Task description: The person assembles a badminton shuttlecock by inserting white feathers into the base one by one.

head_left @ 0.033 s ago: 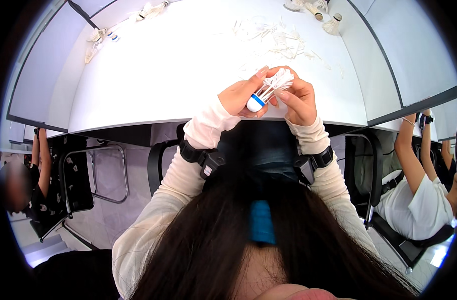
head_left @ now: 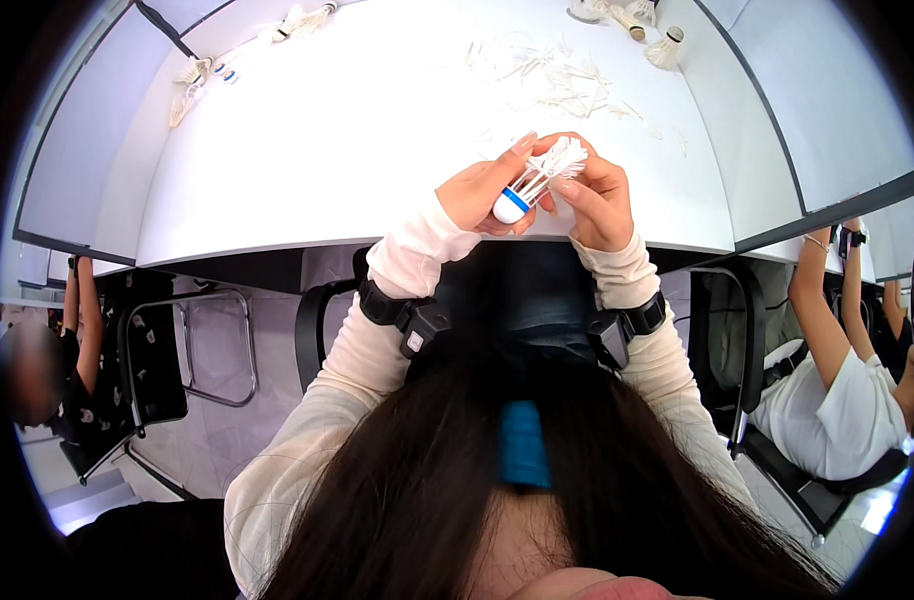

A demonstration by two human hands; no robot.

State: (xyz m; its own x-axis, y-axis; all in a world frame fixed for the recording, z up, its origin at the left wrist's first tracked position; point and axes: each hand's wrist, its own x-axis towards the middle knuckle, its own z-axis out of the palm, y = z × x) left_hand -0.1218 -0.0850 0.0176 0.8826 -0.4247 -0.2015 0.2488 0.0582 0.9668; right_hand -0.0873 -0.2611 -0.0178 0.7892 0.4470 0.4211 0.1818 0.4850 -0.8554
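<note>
A white shuttlecock [head_left: 514, 203] with a blue band round its rounded base is held tilted over the table's near edge. Its base points down toward me, and its feathers, frayed and stripped low on the shafts, point up to the right. My left hand [head_left: 479, 190] is closed round the side near the base, thumb along the shafts. On the other side, the thumb and fingers of my right hand [head_left: 602, 200] pinch at the feather end. Some of the fingers behind the shuttlecock are hidden.
Loose feather pieces [head_left: 567, 85] lie scattered on the white table [head_left: 307, 150] beyond my hands. Several shuttlecocks stand or lie at the back right [head_left: 665, 48], back left and left edge. Pale partitions [head_left: 767, 110] flank the table. Other people sit at both sides.
</note>
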